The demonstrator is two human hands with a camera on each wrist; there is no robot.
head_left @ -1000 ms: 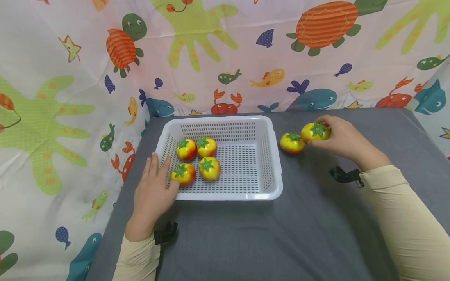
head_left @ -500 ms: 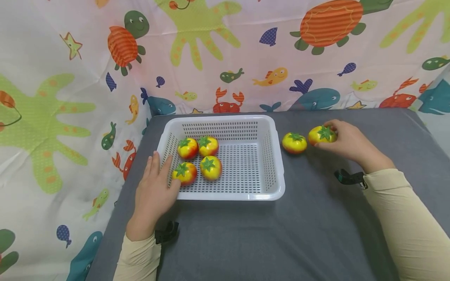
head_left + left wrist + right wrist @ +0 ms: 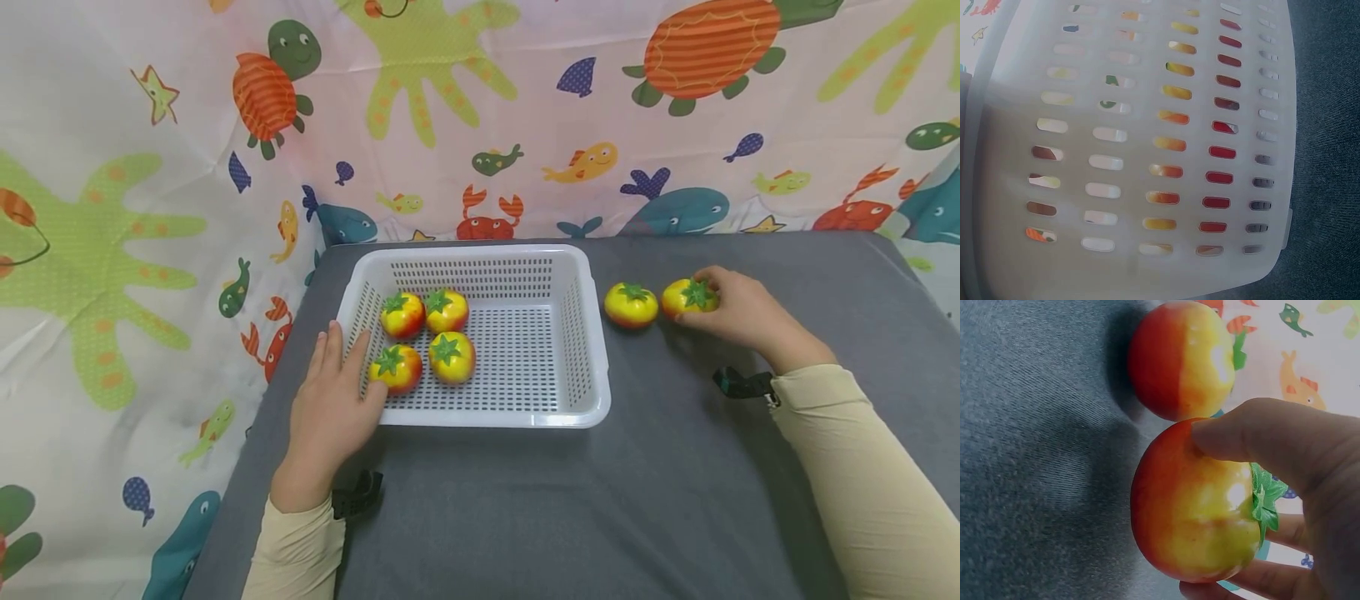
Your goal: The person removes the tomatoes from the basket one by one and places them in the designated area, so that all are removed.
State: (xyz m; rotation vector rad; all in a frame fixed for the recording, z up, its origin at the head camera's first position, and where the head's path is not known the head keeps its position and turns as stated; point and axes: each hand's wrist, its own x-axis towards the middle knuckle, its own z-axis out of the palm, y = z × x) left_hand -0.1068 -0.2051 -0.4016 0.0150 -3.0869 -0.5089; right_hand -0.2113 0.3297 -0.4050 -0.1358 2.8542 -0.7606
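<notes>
The held red-yellow fruit (image 3: 1194,506) is beside another fruit (image 3: 1182,362), outside the white basket (image 3: 487,419).

From the head, a camera looks forward and down over a gray table (image 3: 495,517) and white basket (image 3: 480,420), whose slotted outer wall (image 3: 1134,144) dominates the left-wrist close-up, while the right-wrist camera closely faces two red-and-yellow fruits (image 3: 1194,506) the head view shares.

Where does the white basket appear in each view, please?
Head: the white basket is near the middle.
Left wrist: its perforated wall fills most of the picture.
Right wrist: not in it.
Shared landmark: grey cloth, at the right in left wrist, left in right wrist.
</notes>
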